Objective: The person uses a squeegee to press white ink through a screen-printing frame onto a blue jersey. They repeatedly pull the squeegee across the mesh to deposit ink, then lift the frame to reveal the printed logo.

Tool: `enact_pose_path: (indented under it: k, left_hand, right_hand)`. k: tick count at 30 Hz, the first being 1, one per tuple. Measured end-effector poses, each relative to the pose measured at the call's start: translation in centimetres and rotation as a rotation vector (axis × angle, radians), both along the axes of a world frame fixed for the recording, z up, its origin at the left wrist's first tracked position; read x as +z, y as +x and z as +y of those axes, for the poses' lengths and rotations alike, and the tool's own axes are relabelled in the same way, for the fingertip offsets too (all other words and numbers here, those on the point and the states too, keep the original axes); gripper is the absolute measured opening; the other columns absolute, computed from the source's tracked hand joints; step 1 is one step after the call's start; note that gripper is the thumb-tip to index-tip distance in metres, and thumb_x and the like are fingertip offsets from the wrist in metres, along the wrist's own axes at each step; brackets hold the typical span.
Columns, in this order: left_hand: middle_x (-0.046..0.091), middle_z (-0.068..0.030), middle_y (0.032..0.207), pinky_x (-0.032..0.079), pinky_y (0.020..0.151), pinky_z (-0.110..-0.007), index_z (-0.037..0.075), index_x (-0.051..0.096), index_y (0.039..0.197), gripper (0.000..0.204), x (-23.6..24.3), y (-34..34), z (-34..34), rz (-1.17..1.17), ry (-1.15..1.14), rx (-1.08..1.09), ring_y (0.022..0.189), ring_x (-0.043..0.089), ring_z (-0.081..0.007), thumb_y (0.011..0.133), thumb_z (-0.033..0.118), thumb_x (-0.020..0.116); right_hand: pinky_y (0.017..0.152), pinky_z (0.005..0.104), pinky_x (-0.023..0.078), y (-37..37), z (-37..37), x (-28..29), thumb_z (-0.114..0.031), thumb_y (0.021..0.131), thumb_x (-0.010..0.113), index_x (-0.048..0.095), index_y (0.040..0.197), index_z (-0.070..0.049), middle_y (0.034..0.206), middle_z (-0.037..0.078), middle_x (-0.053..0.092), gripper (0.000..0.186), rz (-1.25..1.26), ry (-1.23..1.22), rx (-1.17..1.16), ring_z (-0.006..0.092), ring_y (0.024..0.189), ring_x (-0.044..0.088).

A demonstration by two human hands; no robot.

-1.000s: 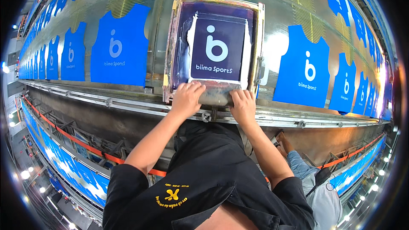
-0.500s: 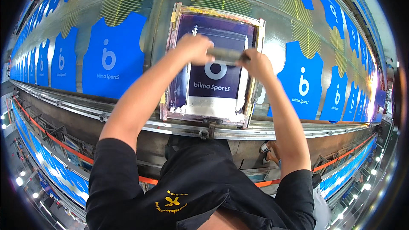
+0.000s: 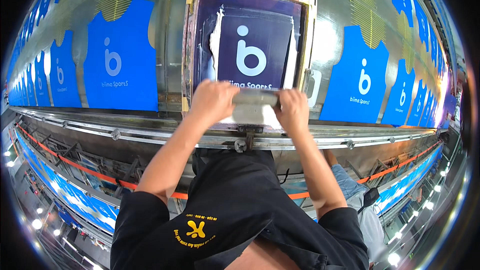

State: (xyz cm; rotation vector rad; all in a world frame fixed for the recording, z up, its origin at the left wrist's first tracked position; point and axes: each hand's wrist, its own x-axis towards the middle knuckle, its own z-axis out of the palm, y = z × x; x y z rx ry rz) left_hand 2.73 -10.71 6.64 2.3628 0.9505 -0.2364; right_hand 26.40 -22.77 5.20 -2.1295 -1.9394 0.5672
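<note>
Both my hands are closed on a wide squeegee [image 3: 256, 97], which lies across the near part of a framed printing screen [image 3: 308, 45]. My left hand [image 3: 214, 101] wraps round its left end, my right hand [image 3: 293, 111] its right end. Behind the squeegee the dark mesh shows a pale round logo [image 3: 251, 59] and part of a line of lettering. White ink [image 3: 215, 45] streaks both sides of the mesh, and more white ink [image 3: 270, 118] lies at the near end, partly hidden by my hands. What lies under the screen is hidden.
Blue printed fabric panels lie along the long table, one panel [image 3: 122, 60] left of the screen and another [image 3: 356, 77] to its right. A metal rail [image 3: 320, 142] runs along the near edge. Another person [image 3: 362, 215] is behind me at the right.
My hands have drawn the squeegee toward me, from the middle of the screen to its near end. More of the logo shows, and the view has shifted.
</note>
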Motion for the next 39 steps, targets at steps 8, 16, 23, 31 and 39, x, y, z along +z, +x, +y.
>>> enact_pose_path:
  k: [8, 16, 23, 31, 39]
  left_hand:
    - [0.079, -0.0132, 0.089, 0.061, 0.083, -0.049, 0.02, 0.081, 0.11, 0.039, 0.9, 5.8, 13.7, 0.102, -0.041, -0.026, 0.089, 0.077, -0.0343, 0.083, 0.048, 0.083]
    - [0.079, -0.0089, 0.091, 0.059, 0.083, -0.047, 0.022, 0.082, 0.102, 0.028, -0.7, 7.4, 17.0, -0.045, 0.185, 0.085, 0.095, 0.075, -0.0335, 0.082, 0.041, 0.082]
    - [0.08, -0.0049, 0.1, 0.052, 0.084, -0.04, 0.017, 0.082, 0.113, 0.037, -2.0, -1.4, -1.3, -0.046, 0.003, 0.067, 0.089, 0.075, -0.0242, 0.077, 0.025, 0.084]
    - [0.078, -0.011, 0.094, 0.057, 0.081, -0.047, 0.011, 0.079, 0.101, 0.049, -3.5, 0.8, -2.4, -0.133, 0.011, 0.041, 0.093, 0.074, -0.0325, 0.077, 0.053, 0.086]
    - [0.077, -0.0175, 0.085, 0.058, 0.075, -0.046, 0.005, 0.083, 0.094, 0.065, -3.3, 3.6, 2.1, 0.137, -0.338, -0.06, 0.083, 0.075, -0.0365, 0.066, 0.064, 0.088]
  right_hand:
    - [0.075, 0.05, 0.056, 6.2, 13.1, 1.1, -0.045, 0.086, 0.086, 0.07, 0.095, -0.004, 0.083, 0.018, 0.072, 0.045, -0.033, -0.109, 0.0, 0.0401, 0.083, 0.073]
    - [0.075, 0.0482, 0.055, 7.6, 17.5, -1.4, -0.034, 0.081, 0.091, 0.073, 0.098, -0.003, 0.09, 0.017, 0.073, 0.04, -0.025, 0.345, 0.026, 0.0395, 0.085, 0.07]
    - [0.088, 0.0452, 0.049, -0.9, -0.4, -1.5, -0.017, 0.069, 0.092, 0.069, 0.101, -0.005, 0.087, 0.008, 0.068, 0.041, 0.048, 0.091, 0.032, 0.0315, 0.091, 0.066]
    - [0.077, 0.0447, 0.052, 2.1, -1.8, -1.9, -0.037, 0.076, 0.093, 0.072, 0.089, -0.004, 0.083, 0.012, 0.071, 0.041, 0.095, 0.087, 0.055, 0.0344, 0.082, 0.07]
    - [0.072, 0.0395, 0.055, 4.0, 1.5, -0.6, -0.046, 0.088, 0.085, 0.075, 0.099, 0.004, 0.087, 0.017, 0.074, 0.052, 0.289, -0.437, -0.056, 0.0265, 0.081, 0.072]
